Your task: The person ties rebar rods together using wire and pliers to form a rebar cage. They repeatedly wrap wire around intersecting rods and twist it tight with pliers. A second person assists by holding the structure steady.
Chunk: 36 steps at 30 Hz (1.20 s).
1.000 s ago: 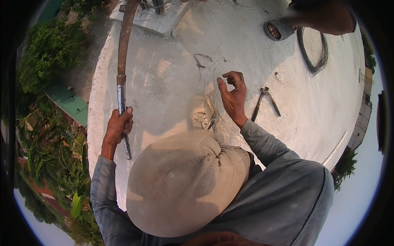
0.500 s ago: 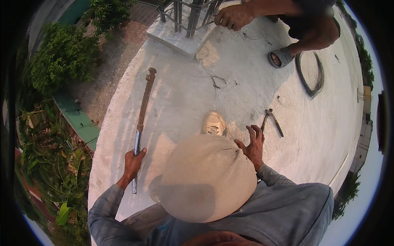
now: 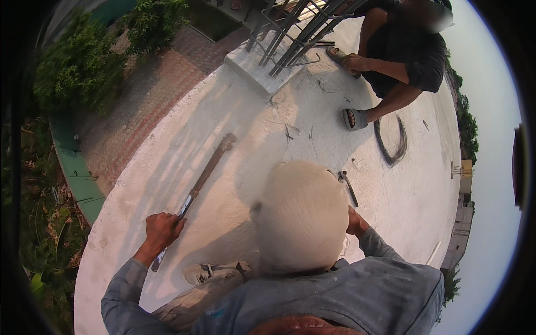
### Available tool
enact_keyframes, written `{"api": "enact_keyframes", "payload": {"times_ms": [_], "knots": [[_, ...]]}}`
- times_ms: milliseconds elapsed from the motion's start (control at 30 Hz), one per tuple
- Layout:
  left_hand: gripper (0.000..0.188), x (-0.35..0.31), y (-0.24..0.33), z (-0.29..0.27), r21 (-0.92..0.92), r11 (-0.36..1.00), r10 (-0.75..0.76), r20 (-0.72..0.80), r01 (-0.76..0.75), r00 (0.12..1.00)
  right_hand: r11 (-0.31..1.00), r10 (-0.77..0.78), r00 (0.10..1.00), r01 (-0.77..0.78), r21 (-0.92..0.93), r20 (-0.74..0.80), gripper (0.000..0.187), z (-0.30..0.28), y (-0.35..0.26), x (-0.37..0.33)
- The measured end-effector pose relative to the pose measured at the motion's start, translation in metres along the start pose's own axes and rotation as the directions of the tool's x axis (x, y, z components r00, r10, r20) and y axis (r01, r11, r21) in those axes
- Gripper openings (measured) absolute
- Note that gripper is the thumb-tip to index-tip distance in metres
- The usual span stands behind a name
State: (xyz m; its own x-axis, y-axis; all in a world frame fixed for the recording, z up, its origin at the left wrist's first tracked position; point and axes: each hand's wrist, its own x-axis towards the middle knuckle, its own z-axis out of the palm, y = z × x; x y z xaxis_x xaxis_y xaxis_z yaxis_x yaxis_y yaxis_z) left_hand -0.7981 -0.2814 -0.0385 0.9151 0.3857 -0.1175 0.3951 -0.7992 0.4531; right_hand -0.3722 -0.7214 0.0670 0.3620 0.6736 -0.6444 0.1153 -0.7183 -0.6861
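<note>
My left hand (image 3: 162,229) is closed around the lower end of a long rusty metal bar (image 3: 206,173) that slants up and right across the pale concrete slab (image 3: 268,134). Only part of my right hand (image 3: 356,222) shows behind the beige hat (image 3: 301,215); its fingers are hidden. It is just below a pair of pliers (image 3: 347,187) lying on the slab. A beige shoe (image 3: 215,272) rests on the concrete below the hat.
A person (image 3: 402,56) in dark clothes and sandals crouches at the top right beside a bundle of upright steel bars (image 3: 296,28) on a concrete stub. A coil of wire (image 3: 391,142) lies near that person's foot. The slab edge drops to paving and bushes (image 3: 84,67) on the left.
The bar has swung from steeply upright to slanting across the slab, still in my left hand. My right hand slid toward the pliers and behind the hat. The crouching person came into view.
</note>
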Motion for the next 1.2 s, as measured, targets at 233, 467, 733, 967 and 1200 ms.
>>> {"api": "enact_keyframes", "payload": {"times_ms": [233, 467, 733, 967, 1200], "knots": [[0.034, 0.121, 0.08, -0.022, -0.535, 0.843, -0.039, 0.044, 0.056, 0.998, 0.585, 0.101, 0.991, -0.13, 0.8, 0.087, 0.03, -0.061, -0.182, 0.039], [0.08, 0.207, 0.204, -0.033, -0.951, 0.263, 0.227, 0.223, 0.161, 0.948, -0.002, -0.146, 0.989, 0.025, 1.0, -0.025, 0.02, -0.026, -0.236, 0.228], [0.045, 0.221, 0.14, -0.062, -0.78, 0.62, 0.248, 0.101, -0.078, 0.963, -0.302, 0.12, 0.948, 0.318, 0.899, -0.295, 0.021, -0.01, -0.231, 0.26], [0.038, 0.227, 0.091, -0.082, -0.872, 0.447, 0.266, 0.342, 0.199, 0.901, -0.367, 0.28, 0.941, 0.285, 0.886, -0.187, 0.027, -0.003, -0.187, 0.245], [0.062, 0.224, 0.057, -0.086, -0.8, 0.373, 0.425, 0.598, 0.471, 0.68, -0.319, 0.348, 0.9, 0.375, 0.87, -0.26, 0.023, -0.016, -0.153, 0.241]]}}
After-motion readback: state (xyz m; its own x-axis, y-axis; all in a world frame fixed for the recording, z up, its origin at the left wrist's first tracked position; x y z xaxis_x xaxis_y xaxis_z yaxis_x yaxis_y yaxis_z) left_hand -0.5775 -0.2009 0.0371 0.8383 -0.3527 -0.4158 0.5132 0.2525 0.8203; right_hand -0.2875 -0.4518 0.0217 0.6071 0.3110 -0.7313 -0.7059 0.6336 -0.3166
